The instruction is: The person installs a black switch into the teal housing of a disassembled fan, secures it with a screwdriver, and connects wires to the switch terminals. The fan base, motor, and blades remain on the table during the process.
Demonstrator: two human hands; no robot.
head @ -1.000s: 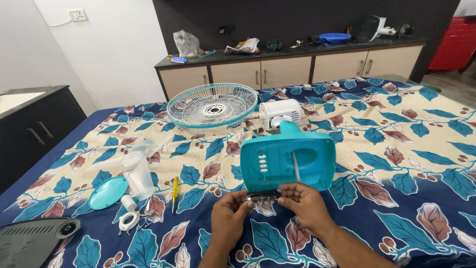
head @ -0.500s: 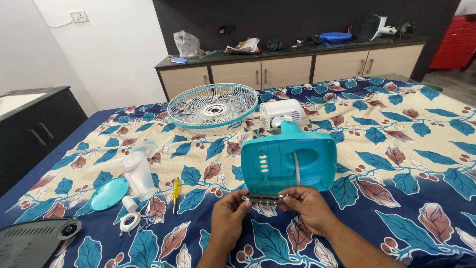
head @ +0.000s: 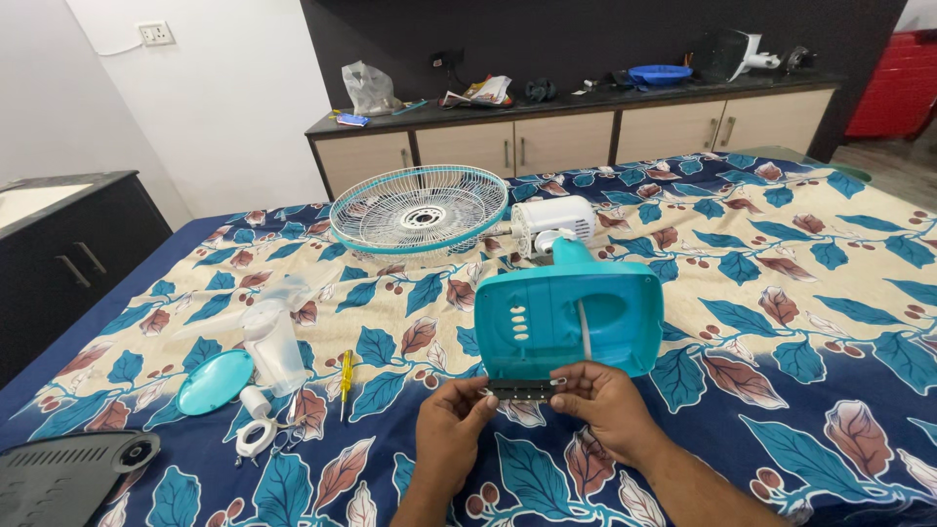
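A teal fan base [head: 569, 319] stands tipped up on the leaf-patterned bedsheet [head: 810, 293], its underside facing me. My left hand [head: 452, 429] and my right hand [head: 606, 406] together pinch a small dark switch strip [head: 521, 391] at the base's lower edge, one hand at each end. Behind the base lies the white fan motor housing [head: 551, 223], and a teal-rimmed wire fan grille [head: 422, 211] lies flat to its left.
A yellow-handled screwdriver [head: 345, 378], a teal round cap [head: 215, 382], clear fan blades [head: 270, 335] and small white parts [head: 256, 435] lie at the left. A dark grey plastic cover [head: 68, 470] sits at the bottom left corner. A cluttered cabinet [head: 576, 132] stands behind the bed.
Both hands have shifted slightly up toward the base's lower edge while keeping hold of the strip. The base stays where it was.
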